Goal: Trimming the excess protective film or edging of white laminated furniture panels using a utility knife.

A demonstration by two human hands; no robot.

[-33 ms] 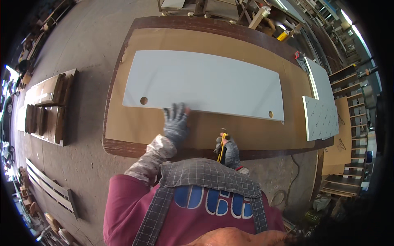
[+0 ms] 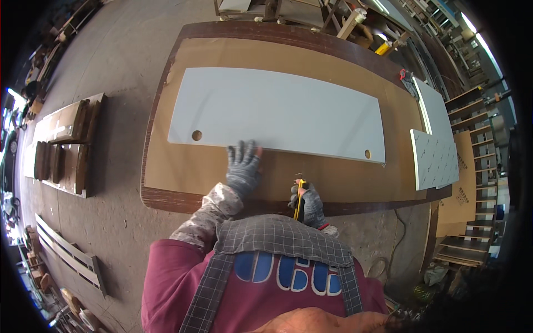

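A long white panel (image 2: 272, 111) with a round hole near each front corner lies flat on a brown cardboard sheet (image 2: 183, 172). At the panel's near edge, left of its middle, my left hand (image 2: 243, 166) in a grey glove rests with fingers stretched out over the rim. Closer to my body, at the table's front edge, my gloved right hand (image 2: 311, 204) is closed around a slim yellow-and-black hand tool (image 2: 300, 201). That tool stands lengthwise, its upper tip apart from the panel. Its exact kind is hard to make out, and its lower end is by my apron.
The cardboard covers a dark brown table (image 2: 166, 201). White boards (image 2: 436, 158) and a red-and-dark tool (image 2: 408, 83) lie at its right. Cardboard-wrapped stacks (image 2: 66, 141) and a slatted frame (image 2: 69, 252) are on the floor at left; a slatted rack (image 2: 480, 166) stands far right.
My left hand has shifted slightly right along the panel's near edge. The yellow-and-black tool has turned a little in my right hand.
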